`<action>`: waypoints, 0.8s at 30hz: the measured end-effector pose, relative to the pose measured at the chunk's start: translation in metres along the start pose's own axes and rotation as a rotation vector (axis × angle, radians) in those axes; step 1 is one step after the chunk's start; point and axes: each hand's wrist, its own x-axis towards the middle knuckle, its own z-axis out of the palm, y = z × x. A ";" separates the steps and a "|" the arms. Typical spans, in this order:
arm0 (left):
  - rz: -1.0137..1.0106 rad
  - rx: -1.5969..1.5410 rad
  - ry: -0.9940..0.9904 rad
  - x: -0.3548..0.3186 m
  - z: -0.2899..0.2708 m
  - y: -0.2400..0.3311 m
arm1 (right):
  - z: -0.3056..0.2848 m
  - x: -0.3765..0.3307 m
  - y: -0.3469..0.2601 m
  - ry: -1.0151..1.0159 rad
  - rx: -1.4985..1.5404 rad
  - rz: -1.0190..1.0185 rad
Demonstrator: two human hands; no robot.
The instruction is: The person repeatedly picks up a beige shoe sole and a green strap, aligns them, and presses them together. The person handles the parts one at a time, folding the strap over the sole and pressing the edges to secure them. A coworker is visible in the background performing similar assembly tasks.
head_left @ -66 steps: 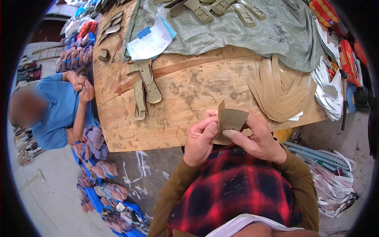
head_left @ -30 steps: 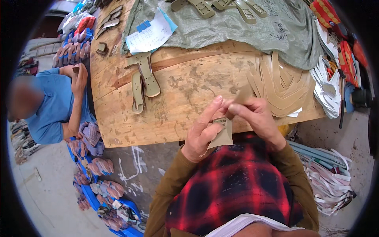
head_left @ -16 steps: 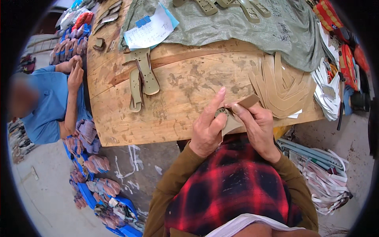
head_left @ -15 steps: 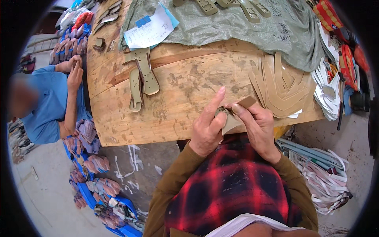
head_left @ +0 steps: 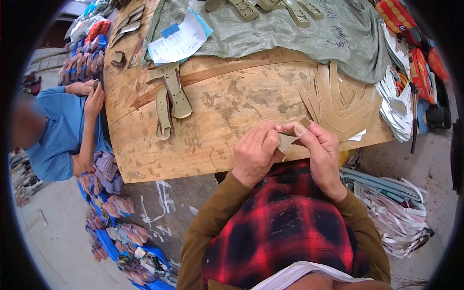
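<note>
At far left, a person in blue point(head_left: 58, 130) sits beside the table point(head_left: 217, 121), where 2 tan soles point(head_left: 170, 96) lie. Over its near edge, the left hand point(head_left: 255, 155) and right hand point(head_left: 323, 153) both pinch a folded tan strip point(head_left: 289, 140), fingers clamped on it. Tan strips point(head_left: 338, 101) fan out just beyond.

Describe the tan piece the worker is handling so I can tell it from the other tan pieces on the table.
Start at the wooden table and go to its near edge, where the left hand and right hand meet. Pinched between their fingers is a small tan cut piece. Unlike the fanned tan strips lying flat behind it, it is lifted off the table and folded.
</note>
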 end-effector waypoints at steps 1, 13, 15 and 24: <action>0.005 0.008 0.002 0.002 0.000 0.001 | 0.000 0.000 -0.004 -0.006 0.008 0.014; -0.555 -0.411 -0.185 0.017 -0.019 0.017 | -0.025 0.025 0.020 -0.185 -0.019 -0.070; -0.619 -0.575 -0.227 0.015 -0.018 0.017 | -0.026 0.028 0.027 -0.287 0.078 -0.041; -0.867 -0.742 -0.499 0.010 -0.024 0.028 | -0.023 0.025 0.027 -0.024 0.338 0.067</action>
